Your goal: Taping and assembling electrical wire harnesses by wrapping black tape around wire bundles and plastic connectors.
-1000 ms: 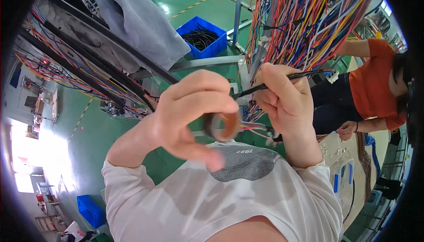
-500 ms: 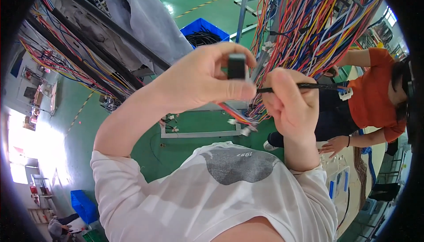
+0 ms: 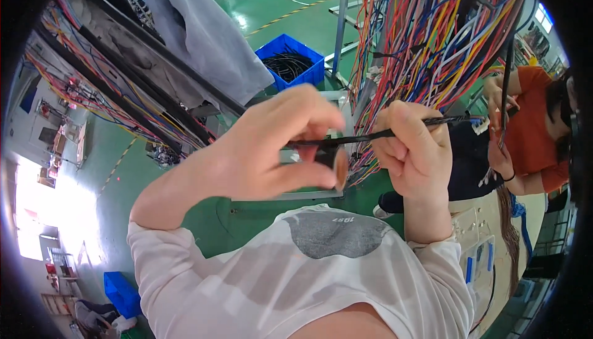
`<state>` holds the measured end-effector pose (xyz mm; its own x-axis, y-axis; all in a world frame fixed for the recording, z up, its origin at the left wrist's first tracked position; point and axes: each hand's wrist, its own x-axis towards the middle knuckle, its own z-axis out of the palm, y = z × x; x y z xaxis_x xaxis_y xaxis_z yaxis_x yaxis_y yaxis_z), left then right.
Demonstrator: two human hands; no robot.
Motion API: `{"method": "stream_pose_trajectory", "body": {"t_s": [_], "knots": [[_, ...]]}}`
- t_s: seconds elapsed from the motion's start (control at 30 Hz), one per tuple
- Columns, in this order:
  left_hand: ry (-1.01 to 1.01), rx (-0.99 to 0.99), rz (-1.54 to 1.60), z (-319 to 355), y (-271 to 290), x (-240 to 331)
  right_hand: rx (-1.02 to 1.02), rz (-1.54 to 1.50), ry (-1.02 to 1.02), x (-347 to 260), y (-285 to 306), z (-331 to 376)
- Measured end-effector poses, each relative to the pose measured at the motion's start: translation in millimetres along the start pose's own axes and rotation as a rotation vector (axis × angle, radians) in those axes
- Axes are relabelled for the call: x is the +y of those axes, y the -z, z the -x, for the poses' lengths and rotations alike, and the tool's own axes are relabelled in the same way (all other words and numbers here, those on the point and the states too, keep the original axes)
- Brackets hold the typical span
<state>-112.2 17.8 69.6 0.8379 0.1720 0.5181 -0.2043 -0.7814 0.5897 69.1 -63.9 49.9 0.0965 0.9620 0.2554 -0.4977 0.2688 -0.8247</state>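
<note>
- The person's left hand [image 3: 272,147] has its thumb and fingers clamped on a roll of black tape [image 3: 327,158]; the hand is blurred, so I can't make out every finger.
- The right hand [image 3: 415,150] has its fingers closed around a black-wrapped cable [image 3: 367,136].
- That cable is up in the air before the person's chest, stretching between the hands, the tape roll right against or just beside it; I can't tell which.
- Past the right hand, the cable ends in a pale plug [image 3: 480,128].
- Beyond the hands hangs a thick bunch of coloured wires [image 3: 441,39].
- A blue box [image 3: 320,70] behind the left hand holds black cables [image 3: 287,64].
- Over on the right, a co-worker in an orange top [image 3: 528,135] stands by the worktop [image 3: 460,220], where brown wires [image 3: 510,240] lie along the far right edge.
</note>
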Motion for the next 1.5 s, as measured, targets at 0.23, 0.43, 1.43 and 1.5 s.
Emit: {"method": "stream_pose_trajectory", "body": {"t_s": [0.23,0.43,1.43,1.5], "knots": [[0.633,-0.086,0.058,-21.6,-8.7,0.0,-0.089,0.314,0.164,6.0,-6.3,0.0],[0.773,-0.065,0.761,-27.8,11.6,4.6,0.009,0.056,0.100,-0.8,-9.6,-1.4],[0.750,-0.093,0.225,-22.5,20.1,23.7,-0.018,-0.259,-0.046,-4.5,-2.3,-4.7],[0.533,0.156,0.245,-12.3,14.5,19.3,-0.019,-0.308,-0.071,-7.2,2.2,-6.0]]}}
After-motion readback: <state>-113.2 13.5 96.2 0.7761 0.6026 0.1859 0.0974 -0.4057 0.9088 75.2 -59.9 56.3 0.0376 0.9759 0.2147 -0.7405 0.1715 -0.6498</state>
